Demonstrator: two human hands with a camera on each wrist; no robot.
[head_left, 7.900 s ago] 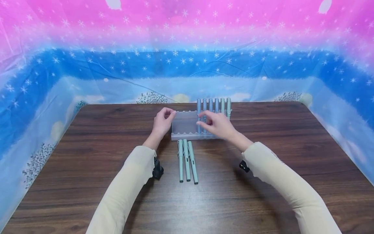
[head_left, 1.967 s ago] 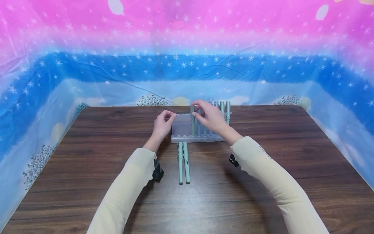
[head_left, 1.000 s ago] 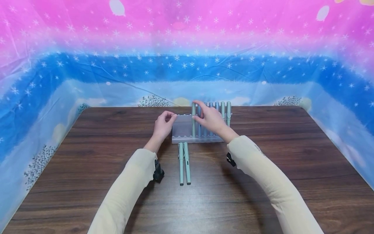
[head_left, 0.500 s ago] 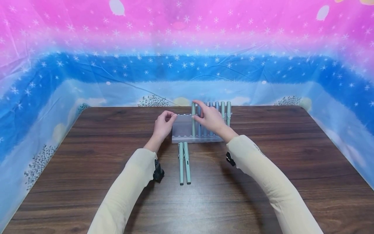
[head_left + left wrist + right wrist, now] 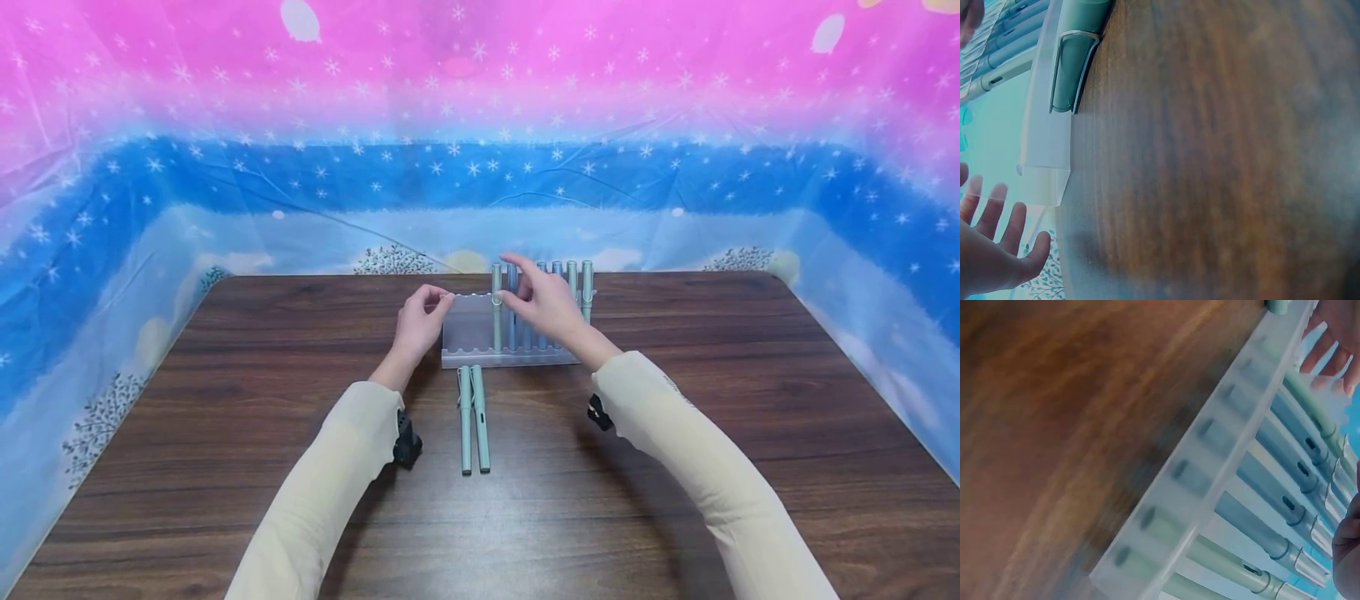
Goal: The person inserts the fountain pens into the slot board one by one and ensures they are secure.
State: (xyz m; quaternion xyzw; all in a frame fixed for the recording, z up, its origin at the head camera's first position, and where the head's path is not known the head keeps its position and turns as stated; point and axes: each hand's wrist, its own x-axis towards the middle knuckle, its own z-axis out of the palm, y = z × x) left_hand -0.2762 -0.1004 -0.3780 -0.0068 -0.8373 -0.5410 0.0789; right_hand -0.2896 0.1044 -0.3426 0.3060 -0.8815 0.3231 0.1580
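A clear plastic pen rack [image 5: 468, 321] stands on the table, holding several capped pens upright in a row. My left hand [image 5: 418, 323] pinches the rack's upper left corner between thumb and index finger; its other fingers [image 5: 1013, 228] spread loosely in the left wrist view. At the row's left end stands a green pen [image 5: 497, 321], its clip showing. My right hand [image 5: 547, 302] is beside that pen, index finger raised off it and thumb close to its cap. The right hand partly covers the blue pens [image 5: 1285, 487] behind it. Two green pens [image 5: 473, 421] lie side by side before the rack.
The wooden table [image 5: 300, 458] extends around the rack. A pink and blue snowflake cloth [image 5: 480, 167] hangs behind and at both sides. A black camera [image 5: 407, 442] sits on the left wrist, another [image 5: 598, 412] on the right.
One of three lying green pens has gone into the rack, left of the blue pens. My right hand has just let go of it and shifted slightly right. The left hand stays put.
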